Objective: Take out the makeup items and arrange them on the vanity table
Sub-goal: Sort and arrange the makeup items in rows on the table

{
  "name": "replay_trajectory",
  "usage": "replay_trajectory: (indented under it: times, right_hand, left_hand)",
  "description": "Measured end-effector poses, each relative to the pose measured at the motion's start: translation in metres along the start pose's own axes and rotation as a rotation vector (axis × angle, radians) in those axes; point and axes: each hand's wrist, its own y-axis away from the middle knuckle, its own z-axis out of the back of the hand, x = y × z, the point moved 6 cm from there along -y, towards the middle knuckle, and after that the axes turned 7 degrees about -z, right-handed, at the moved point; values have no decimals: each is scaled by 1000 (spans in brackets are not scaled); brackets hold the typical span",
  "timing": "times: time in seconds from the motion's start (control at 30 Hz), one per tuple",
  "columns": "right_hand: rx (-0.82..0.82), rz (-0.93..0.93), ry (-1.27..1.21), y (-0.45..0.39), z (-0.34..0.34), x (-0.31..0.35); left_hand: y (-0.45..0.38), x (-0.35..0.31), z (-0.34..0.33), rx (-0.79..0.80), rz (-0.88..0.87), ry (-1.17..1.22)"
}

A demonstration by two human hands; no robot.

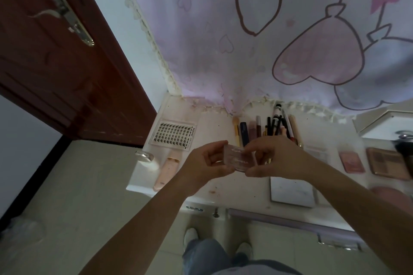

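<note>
While both hands, left [210, 161] and right [271, 157], pinch the clear case [240, 158] by its ends above the worktop [243, 190], you're mid-placement; next, probably set it on bare space near the pencils [271, 126].

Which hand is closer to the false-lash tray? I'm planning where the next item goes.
Left. The left hand is just right of the false-lash tray and nearer the viewer, pinching the clear case; the right hand holds the case's far end, further right.
</note>
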Motion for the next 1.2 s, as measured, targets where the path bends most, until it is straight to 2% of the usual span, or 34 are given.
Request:
replay_trajectory:
  times: [0.33, 0.6, 0.77, 0.83, 0.9, 0.97, 1.07, 1.2]
  right_hand:
    - [26, -51, -155, -3, -18, -17]
    - [116, -72, -211, -14, -40, -25]
    - [226, -157, -305, -30, -52, -36]
    - [255, -243, -449, -41, -60, -43]
    - [250, -341, -590, -52, -72, -51]
    - [238, -426, -626, -63, -89, -56]
    - [171, -474, -557, -81, -115, -60]
    - [115, -455, -443, -104, -138, -55]
  left_hand:
    - [4, 17, 3, -18, 38, -73]
    - [14, 42, 16, -55, 82, -94]
    - [22, 61, 31, -36, 89, -124]
    - [24, 71, 37, -21, 120, -92]
    - [27, 86, 50, -112, 173, -86]
    - [31, 100, 64, -246, 251, -142]
    - [39, 117, 78, -354, 345, -295]
    - [40, 124, 91, -475, 374, -529]
